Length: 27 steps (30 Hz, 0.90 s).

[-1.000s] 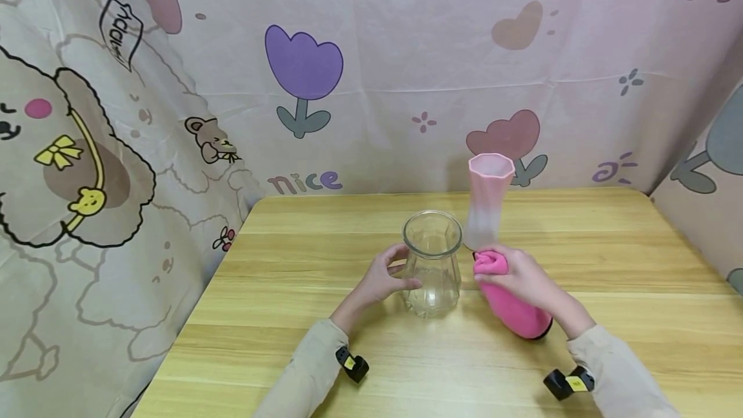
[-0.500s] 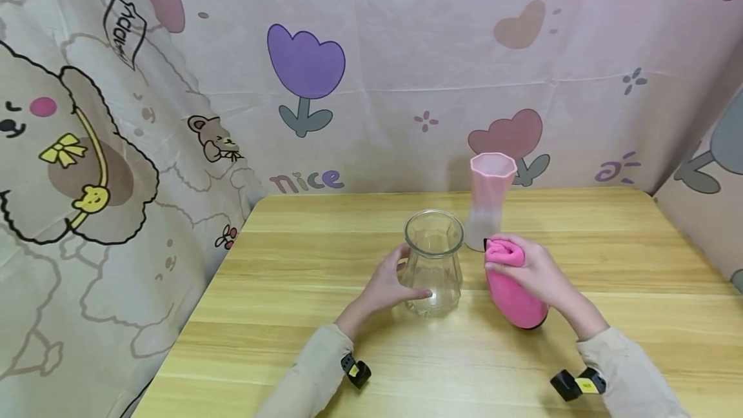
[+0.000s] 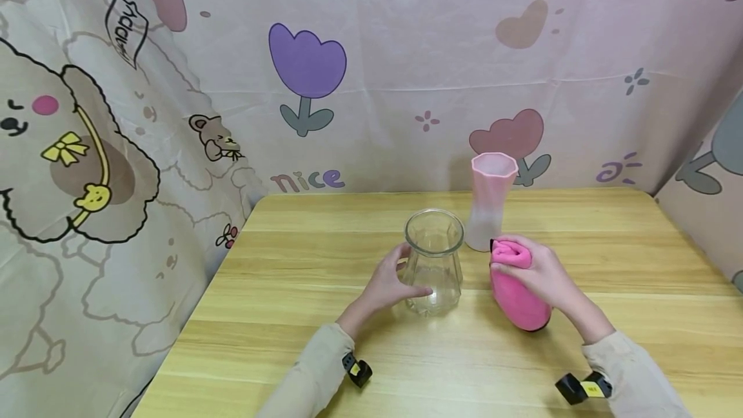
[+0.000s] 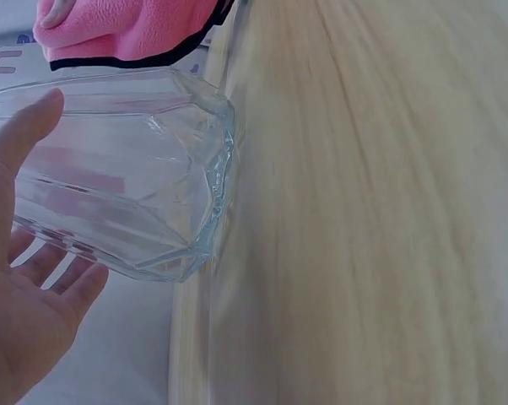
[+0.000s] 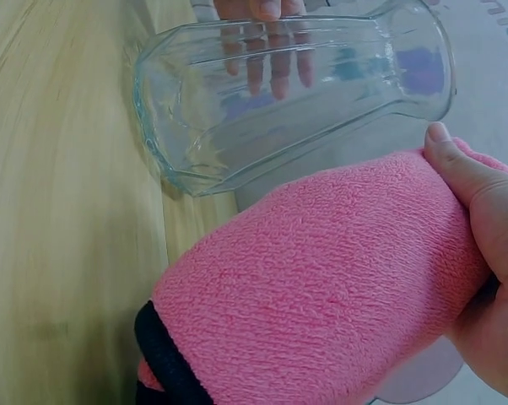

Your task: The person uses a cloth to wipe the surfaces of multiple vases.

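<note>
A clear faceted glass vase point(image 3: 434, 263) stands upright near the middle of the wooden table. My left hand point(image 3: 387, 284) holds it from the left, thumb across the near side and fingers round the far side; the left wrist view shows this grip on the ribbed glass point(image 4: 110, 177). To the right of the vase, my right hand point(image 3: 540, 273) grips a rolled pink towel point(image 3: 518, 302) with black edging by its upper end. In the right wrist view the fuzzy towel point(image 5: 321, 270) hangs apart from the glass, its lower end close over the table.
A pink-to-white faceted vase point(image 3: 492, 202) stands upright behind the towel, near the back of the table point(image 3: 302, 250). A patterned cloth backdrop point(image 3: 389, 31) rises behind the table and along both sides. Black cameras are strapped to both wrists.
The right hand has carried the towel a little to the right, away from the glass vase. The left thumb has slid further across the front of the glass. Both vases stay in place.
</note>
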Motion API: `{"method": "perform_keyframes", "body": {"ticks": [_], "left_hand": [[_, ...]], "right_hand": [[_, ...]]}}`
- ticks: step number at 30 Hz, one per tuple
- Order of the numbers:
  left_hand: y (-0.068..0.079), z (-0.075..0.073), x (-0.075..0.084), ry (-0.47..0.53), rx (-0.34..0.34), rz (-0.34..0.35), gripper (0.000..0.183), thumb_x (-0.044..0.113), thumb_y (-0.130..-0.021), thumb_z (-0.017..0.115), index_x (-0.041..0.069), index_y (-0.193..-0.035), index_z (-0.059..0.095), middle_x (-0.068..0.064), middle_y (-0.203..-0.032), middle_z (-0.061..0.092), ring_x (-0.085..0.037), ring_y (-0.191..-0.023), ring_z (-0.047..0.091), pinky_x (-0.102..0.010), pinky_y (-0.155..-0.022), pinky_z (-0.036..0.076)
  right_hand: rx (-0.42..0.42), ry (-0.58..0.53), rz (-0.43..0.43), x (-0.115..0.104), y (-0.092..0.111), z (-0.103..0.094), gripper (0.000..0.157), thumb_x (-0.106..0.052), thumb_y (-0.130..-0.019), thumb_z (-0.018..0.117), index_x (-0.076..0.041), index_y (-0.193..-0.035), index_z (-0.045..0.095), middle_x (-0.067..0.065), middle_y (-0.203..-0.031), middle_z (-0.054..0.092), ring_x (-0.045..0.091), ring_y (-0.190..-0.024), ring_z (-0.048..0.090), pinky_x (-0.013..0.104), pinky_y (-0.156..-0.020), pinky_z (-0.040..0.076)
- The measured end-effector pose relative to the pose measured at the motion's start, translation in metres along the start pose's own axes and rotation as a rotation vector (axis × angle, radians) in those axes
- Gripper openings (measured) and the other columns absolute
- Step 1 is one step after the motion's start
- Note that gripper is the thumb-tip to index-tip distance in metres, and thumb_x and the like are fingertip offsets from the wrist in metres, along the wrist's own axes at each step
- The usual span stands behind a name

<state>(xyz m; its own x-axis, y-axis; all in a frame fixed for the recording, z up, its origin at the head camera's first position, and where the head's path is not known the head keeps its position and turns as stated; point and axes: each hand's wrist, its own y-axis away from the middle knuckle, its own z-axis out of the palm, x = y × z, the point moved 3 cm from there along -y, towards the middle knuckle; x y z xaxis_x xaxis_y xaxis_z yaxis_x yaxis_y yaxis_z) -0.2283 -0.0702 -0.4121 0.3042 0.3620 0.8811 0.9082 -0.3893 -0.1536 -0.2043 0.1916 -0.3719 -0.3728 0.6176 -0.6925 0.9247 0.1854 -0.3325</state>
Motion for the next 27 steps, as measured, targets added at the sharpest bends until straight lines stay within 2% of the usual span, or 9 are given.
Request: {"method": "perform_keyframes", "body": {"ticks": [2,5,8,10,15,18,22,25,27], "left_hand": [[0.002,-0.002,0.009,0.007,-0.001,-0.005,0.085,0.012,-0.064,0.082,0.002,-0.134,0.035,-0.015,-0.129,0.045,-0.028,-0.120,0.041,-0.039,-0.101,0.038],[0.005,-0.006,0.021,0.008,0.003,-0.006,0.081,0.010,-0.065,0.080,-0.001,-0.132,0.036,-0.016,-0.128,0.045,-0.030,-0.120,0.041,-0.041,-0.101,0.038],[0.003,-0.008,0.020,0.014,0.009,-0.006,0.083,0.011,-0.065,0.081,-0.001,-0.133,0.035,-0.016,-0.129,0.045,-0.030,-0.121,0.041,-0.041,-0.101,0.037],[0.000,-0.009,0.015,0.020,0.020,-0.003,0.083,0.011,-0.064,0.081,-0.001,-0.133,0.036,-0.017,-0.129,0.044,-0.030,-0.121,0.040,-0.042,-0.101,0.037],[-0.013,-0.009,-0.009,0.014,0.041,-0.023,0.087,0.021,-0.063,0.083,0.007,-0.135,0.036,-0.011,-0.131,0.044,-0.025,-0.122,0.040,-0.038,-0.101,0.037],[-0.019,-0.010,-0.020,0.002,0.051,-0.016,0.090,0.025,-0.062,0.083,0.008,-0.136,0.035,-0.009,-0.132,0.044,-0.024,-0.122,0.041,-0.037,-0.101,0.038],[-0.025,-0.015,-0.025,0.000,0.066,-0.013,0.092,0.024,-0.062,0.083,0.007,-0.137,0.033,-0.010,-0.132,0.044,-0.024,-0.122,0.040,-0.038,-0.102,0.037],[-0.029,-0.018,-0.026,0.005,0.076,-0.023,0.092,0.023,-0.062,0.083,0.007,-0.137,0.033,-0.010,-0.132,0.044,-0.023,-0.122,0.040,-0.037,-0.102,0.036],[-0.028,-0.022,-0.018,0.020,0.075,-0.024,0.090,0.017,-0.064,0.082,0.004,-0.137,0.032,-0.012,-0.131,0.044,-0.026,-0.122,0.040,-0.040,-0.103,0.036]], "right_hand": [[0.003,0.002,-0.001,0.001,0.001,-0.001,0.049,-0.022,-0.078,0.072,-0.004,-0.120,0.056,0.014,-0.111,0.062,0.019,-0.103,0.056,0.006,-0.081,0.040],[0.012,0.007,-0.005,0.002,0.001,-0.003,0.048,-0.022,-0.078,0.072,-0.006,-0.120,0.056,0.013,-0.110,0.063,0.008,-0.100,0.056,0.008,-0.080,0.042],[0.027,0.016,-0.012,0.003,0.001,-0.005,0.047,-0.022,-0.078,0.072,-0.006,-0.119,0.057,0.013,-0.108,0.064,0.002,-0.098,0.054,0.009,-0.080,0.043],[0.037,0.016,-0.016,0.003,0.001,-0.005,0.046,-0.022,-0.078,0.072,-0.006,-0.118,0.057,0.013,-0.108,0.064,0.002,-0.098,0.054,0.008,-0.080,0.043],[0.043,0.023,-0.021,0.004,0.002,-0.007,0.045,-0.022,-0.078,0.072,-0.006,-0.117,0.057,0.013,-0.108,0.064,-0.003,-0.097,0.052,0.007,-0.078,0.041],[0.044,0.038,-0.014,0.005,0.002,-0.008,0.045,-0.023,-0.078,0.072,-0.006,-0.117,0.057,0.012,-0.108,0.064,-0.006,-0.095,0.051,0.007,-0.077,0.042],[0.043,0.050,-0.009,0.006,0.002,-0.009,0.045,-0.024,-0.078,0.071,-0.006,-0.117,0.057,0.012,-0.107,0.064,-0.004,-0.094,0.052,0.009,-0.076,0.043],[0.041,0.048,-0.013,0.006,0.002,-0.009,0.046,-0.024,-0.078,0.071,-0.006,-0.118,0.057,0.012,-0.108,0.063,-0.009,-0.094,0.049,0.008,-0.077,0.042],[0.044,0.043,-0.019,0.007,0.002,-0.009,0.046,-0.023,-0.078,0.072,-0.005,-0.118,0.057,0.012,-0.108,0.063,-0.014,-0.094,0.046,0.006,-0.078,0.040]]}}
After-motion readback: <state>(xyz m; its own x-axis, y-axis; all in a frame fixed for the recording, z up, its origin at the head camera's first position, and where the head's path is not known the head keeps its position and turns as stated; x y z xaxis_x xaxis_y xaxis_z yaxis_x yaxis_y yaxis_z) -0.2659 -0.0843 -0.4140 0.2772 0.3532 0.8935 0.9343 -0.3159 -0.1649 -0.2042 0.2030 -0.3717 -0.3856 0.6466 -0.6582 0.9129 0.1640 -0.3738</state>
